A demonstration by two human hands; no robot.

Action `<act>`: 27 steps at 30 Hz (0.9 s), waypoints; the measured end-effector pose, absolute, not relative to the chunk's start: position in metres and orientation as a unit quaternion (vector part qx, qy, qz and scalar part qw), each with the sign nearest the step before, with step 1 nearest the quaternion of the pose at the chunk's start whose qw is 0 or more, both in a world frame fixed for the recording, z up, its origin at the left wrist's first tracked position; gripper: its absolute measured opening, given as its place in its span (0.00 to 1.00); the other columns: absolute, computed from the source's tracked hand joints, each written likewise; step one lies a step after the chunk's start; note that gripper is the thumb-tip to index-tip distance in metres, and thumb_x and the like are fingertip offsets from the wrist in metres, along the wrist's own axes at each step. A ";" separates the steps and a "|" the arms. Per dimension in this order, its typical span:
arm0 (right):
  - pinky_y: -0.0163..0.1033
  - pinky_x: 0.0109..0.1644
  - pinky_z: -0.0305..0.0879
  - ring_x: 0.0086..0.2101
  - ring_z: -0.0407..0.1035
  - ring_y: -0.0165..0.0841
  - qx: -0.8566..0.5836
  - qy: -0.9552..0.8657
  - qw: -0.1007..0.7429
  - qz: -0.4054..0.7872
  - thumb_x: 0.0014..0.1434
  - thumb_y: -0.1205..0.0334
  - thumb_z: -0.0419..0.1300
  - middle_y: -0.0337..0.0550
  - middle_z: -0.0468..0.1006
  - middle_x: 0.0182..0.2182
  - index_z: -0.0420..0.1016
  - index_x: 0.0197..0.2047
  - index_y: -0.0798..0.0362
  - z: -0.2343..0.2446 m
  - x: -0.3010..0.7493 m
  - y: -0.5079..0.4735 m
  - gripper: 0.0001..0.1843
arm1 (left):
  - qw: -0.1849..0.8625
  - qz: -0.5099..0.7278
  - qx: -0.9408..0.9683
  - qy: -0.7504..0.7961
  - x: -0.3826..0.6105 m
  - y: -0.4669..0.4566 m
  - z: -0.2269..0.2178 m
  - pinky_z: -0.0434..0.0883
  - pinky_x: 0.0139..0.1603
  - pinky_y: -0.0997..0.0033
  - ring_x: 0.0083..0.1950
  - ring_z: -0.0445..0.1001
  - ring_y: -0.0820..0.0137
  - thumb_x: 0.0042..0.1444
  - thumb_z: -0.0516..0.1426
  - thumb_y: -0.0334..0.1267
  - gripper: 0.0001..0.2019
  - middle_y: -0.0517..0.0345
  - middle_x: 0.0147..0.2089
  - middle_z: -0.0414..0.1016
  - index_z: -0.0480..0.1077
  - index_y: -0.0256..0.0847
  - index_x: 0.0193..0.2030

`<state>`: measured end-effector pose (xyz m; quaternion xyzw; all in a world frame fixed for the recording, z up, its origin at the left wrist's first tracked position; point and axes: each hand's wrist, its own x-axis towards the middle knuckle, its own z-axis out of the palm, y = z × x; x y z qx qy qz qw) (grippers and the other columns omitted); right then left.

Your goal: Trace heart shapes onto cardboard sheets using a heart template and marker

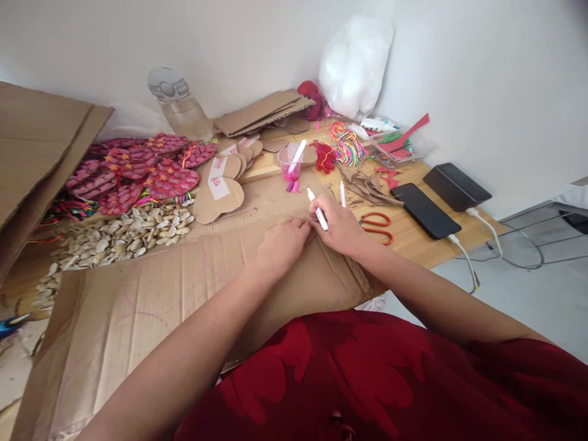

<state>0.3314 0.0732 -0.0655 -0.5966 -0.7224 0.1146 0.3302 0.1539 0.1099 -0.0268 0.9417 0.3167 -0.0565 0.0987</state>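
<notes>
My right hand (339, 228) grips a white marker (317, 209) like a pen, its tip down at the far edge of a large flat sheet of cardboard (151, 294) that lies across my lap and the table. My left hand (281, 245) rests beside it with fingers curled, pressing something small and flat onto the cardboard; I cannot make out what it is. The two hands touch near the marker's tip.
Red-handled scissors (376, 224) lie right of my hands. Two phones (425, 210) on cables sit at the table's right edge. Cardboard hearts (218, 196), pink decorated hearts (133, 168), pale seeds (124, 236), a pink cup (290, 164), coloured threads (344, 147) and a second marker (342, 193) lie beyond.
</notes>
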 end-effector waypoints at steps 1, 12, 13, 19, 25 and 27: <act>0.43 0.43 0.63 0.38 0.71 0.41 -0.601 -0.723 0.321 0.113 0.59 0.67 0.58 0.46 0.78 0.40 0.65 0.45 0.48 -0.066 0.332 0.072 0.11 | 0.106 -0.056 0.945 0.304 0.151 0.115 -0.026 0.74 0.59 0.60 0.60 0.76 0.58 0.71 0.46 0.28 0.21 0.44 0.64 0.76 0.71 0.36 0.64; 0.43 0.42 0.62 0.39 0.72 0.42 -0.619 -0.737 0.254 0.093 0.61 0.72 0.56 0.49 0.79 0.42 0.67 0.48 0.51 -0.059 0.323 0.066 0.13 | 0.166 -0.039 0.963 0.209 0.140 0.172 -0.023 0.70 0.52 0.71 0.48 0.79 0.67 0.60 0.56 0.25 0.20 0.56 0.50 0.83 0.82 0.45 0.53; 0.43 0.42 0.61 0.40 0.72 0.42 -0.621 -0.737 0.251 0.089 0.61 0.72 0.56 0.49 0.79 0.42 0.67 0.48 0.51 -0.059 0.323 0.067 0.13 | 0.164 -0.038 0.965 0.201 0.141 0.174 -0.023 0.71 0.51 0.71 0.47 0.79 0.68 0.60 0.56 0.25 0.21 0.56 0.49 0.83 0.81 0.45 0.54; 0.44 0.41 0.60 0.39 0.71 0.43 -0.625 -0.735 0.250 0.083 0.60 0.71 0.56 0.48 0.78 0.41 0.67 0.47 0.50 -0.059 0.322 0.067 0.12 | 0.142 -0.050 0.977 0.152 0.143 0.181 -0.022 0.70 0.53 0.70 0.50 0.77 0.66 0.59 0.55 0.24 0.22 0.57 0.45 0.81 0.81 0.47 0.55; 0.44 0.41 0.60 0.40 0.71 0.43 -0.634 -0.731 0.240 0.084 0.60 0.71 0.56 0.48 0.78 0.42 0.68 0.47 0.50 -0.059 0.321 0.067 0.12 | 0.249 -0.061 0.955 0.151 0.142 0.188 -0.025 0.71 0.51 0.72 0.45 0.76 0.70 0.59 0.58 0.27 0.24 0.57 0.47 0.76 0.78 0.46 0.61; 0.44 0.41 0.60 0.40 0.71 0.43 -0.633 -0.732 0.239 0.078 0.61 0.71 0.55 0.48 0.78 0.42 0.68 0.47 0.50 -0.061 0.319 0.067 0.12 | 0.277 -0.066 0.947 0.149 0.142 0.190 -0.026 0.70 0.49 0.73 0.43 0.74 0.71 0.58 0.61 0.28 0.24 0.59 0.44 0.75 0.77 0.47 0.62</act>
